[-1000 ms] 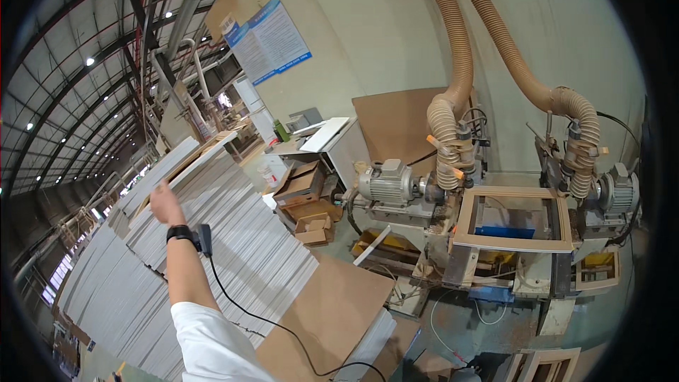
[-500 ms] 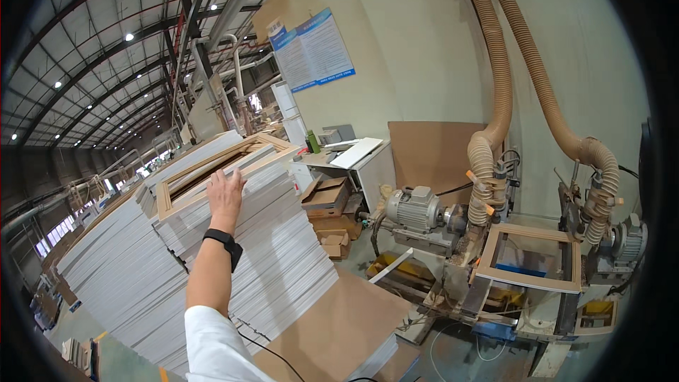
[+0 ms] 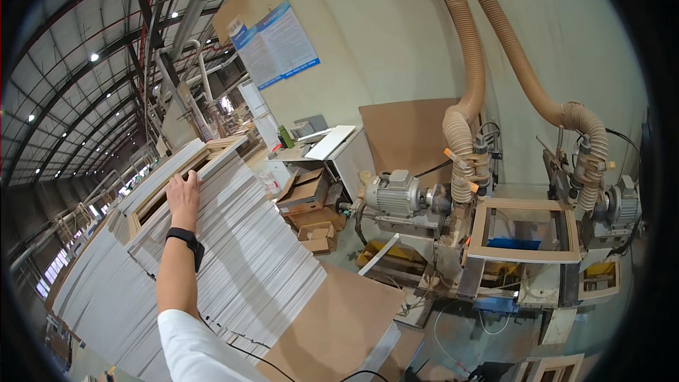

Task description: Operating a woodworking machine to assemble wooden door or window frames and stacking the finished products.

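Note:
My left hand (image 3: 184, 200), with a dark band on its wrist, reaches up to the top of a tall stack of white-edged frames (image 3: 237, 219). Its fingers curl over the near rail of the uppermost wooden frame (image 3: 225, 144), whose opening shows beyond the fingertips. The thumb side is partly hidden, so how firmly it grips is hard to see. My right hand is outside the picture. Another wooden frame (image 3: 523, 252) lies flat across the machine at the right, between two electric motors (image 3: 397, 193).
Two ribbed dust hoses (image 3: 472, 64) drop to the machine. Behind the stack are cardboard boxes (image 3: 305, 191) and a cluttered bench (image 3: 356, 143). A brown board (image 3: 332, 318) lies at the stack's foot, with black cables (image 3: 247, 350) near my arm. More frames (image 3: 555, 368) stand at the lower right.
The view has turned, so the stack and my left hand sit farther left in the picture. My fingers stay at the top frame's near rail. Frames at the lower right have come into view.

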The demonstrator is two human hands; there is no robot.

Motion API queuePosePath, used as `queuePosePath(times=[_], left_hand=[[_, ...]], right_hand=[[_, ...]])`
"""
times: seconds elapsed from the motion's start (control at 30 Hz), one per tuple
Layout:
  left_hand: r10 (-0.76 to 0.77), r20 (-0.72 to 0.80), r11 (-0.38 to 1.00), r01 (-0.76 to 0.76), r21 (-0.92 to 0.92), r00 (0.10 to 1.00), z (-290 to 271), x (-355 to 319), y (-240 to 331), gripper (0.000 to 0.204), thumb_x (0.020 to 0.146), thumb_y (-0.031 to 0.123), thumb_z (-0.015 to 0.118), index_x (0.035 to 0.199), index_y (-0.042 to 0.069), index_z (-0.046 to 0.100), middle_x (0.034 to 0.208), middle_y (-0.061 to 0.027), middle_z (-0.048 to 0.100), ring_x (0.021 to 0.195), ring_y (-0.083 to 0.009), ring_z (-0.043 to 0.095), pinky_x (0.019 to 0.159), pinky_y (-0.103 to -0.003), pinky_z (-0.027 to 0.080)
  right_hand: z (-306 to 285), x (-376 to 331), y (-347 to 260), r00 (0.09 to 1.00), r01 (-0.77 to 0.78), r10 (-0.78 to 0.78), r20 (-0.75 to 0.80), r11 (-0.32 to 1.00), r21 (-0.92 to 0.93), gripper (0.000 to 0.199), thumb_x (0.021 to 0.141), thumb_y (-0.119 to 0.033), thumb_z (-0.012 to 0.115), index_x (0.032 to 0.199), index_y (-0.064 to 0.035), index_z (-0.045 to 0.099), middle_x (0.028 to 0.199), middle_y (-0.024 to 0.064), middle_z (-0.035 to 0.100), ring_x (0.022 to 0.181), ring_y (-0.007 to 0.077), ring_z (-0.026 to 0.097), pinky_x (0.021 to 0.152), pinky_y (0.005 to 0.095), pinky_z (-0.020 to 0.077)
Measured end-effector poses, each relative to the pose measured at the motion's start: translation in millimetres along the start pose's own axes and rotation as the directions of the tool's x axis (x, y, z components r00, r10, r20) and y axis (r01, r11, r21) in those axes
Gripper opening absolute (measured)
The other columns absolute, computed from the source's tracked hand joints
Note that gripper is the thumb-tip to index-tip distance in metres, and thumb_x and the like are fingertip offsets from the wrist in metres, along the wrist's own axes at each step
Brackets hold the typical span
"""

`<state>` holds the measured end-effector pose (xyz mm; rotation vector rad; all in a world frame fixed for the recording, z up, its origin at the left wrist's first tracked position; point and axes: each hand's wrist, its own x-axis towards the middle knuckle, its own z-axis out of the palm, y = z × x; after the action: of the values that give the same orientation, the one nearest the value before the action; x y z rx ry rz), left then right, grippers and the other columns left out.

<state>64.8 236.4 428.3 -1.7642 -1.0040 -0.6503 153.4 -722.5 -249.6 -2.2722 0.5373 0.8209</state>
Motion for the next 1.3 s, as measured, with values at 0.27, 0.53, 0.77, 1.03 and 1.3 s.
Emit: queuePosePath(times=[0.27,0.53,0.77,1.03,1.3], left_hand=[[-0.025,-0.112,1.000,0.026,0.009,0.993,4,0,-36,0.033,0.082,0.036,0.051,0.109,0.016,0.053,0.081,-0.0101,0.055,0.079,-0.0251,0.053,0.065,-0.037,0.042],[-0.054,0.208,0.991,0.078,-0.105,0.977,4,-3,-40,0.036,0.086,0.043,0.043,0.104,0.015,0.055,0.088,-0.0155,0.054,0.083,-0.0326,0.056,0.068,-0.041,0.046],[-0.022,0.078,0.987,0.034,-0.158,0.997,0,-11,-32,0.038,0.087,0.041,0.042,0.109,0.013,0.054,0.090,-0.0148,0.055,0.087,-0.0319,0.052,0.072,-0.038,0.046],[0.029,0.183,0.986,0.002,-0.165,0.983,19,5,-72,0.047,0.083,0.051,0.043,0.107,0.014,0.059,0.090,-0.0166,0.059,0.081,-0.0358,0.055,0.072,-0.043,0.045],[-0.049,0.361,0.946,0.160,-0.283,0.931,-6,1,-77,0.058,0.080,0.057,0.043,0.106,0.007,0.058,0.098,-0.0260,0.054,0.090,-0.0397,0.053,0.079,-0.044,0.042]], right_hand=[[30,50,27,0.996,0.083,-0.081,-0.041,0.995,0.051,0.033,0.082,-0.024,0.055,0.100,0.0035,0.050,0.079,0.0166,0.056,0.061,0.0264,0.056,0.046,0.0370,0.0454],[16,56,68,0.993,0.010,0.004,-0.118,0.993,0.119,0.024,0.081,-0.026,0.049,0.078,-0.0023,0.055,0.064,0.0100,0.051,0.047,0.0225,0.045,0.040,0.0340,0.0365],[6,8,24,0.884,0.450,-0.419,0.208,0.642,-0.621,0.034,0.076,-0.038,0.054,0.084,-0.0060,0.058,0.086,0.0197,0.059,0.077,0.0308,0.057,0.061,0.0413,0.0454],[6,18,-23,0.917,0.346,-0.394,-0.056,0.860,-0.375,0.026,0.076,-0.026,0.054,0.065,-0.0034,0.058,0.069,0.0164,0.060,0.069,0.0317,0.059,0.057,0.0403,0.0458],[0,6,-41,0.959,0.264,-0.278,-0.050,0.945,-0.194,0.028,0.074,-0.025,0.056,0.084,0.0001,0.061,0.084,0.0193,0.061,0.079,0.0320,0.055,0.068,0.0409,0.0422]])
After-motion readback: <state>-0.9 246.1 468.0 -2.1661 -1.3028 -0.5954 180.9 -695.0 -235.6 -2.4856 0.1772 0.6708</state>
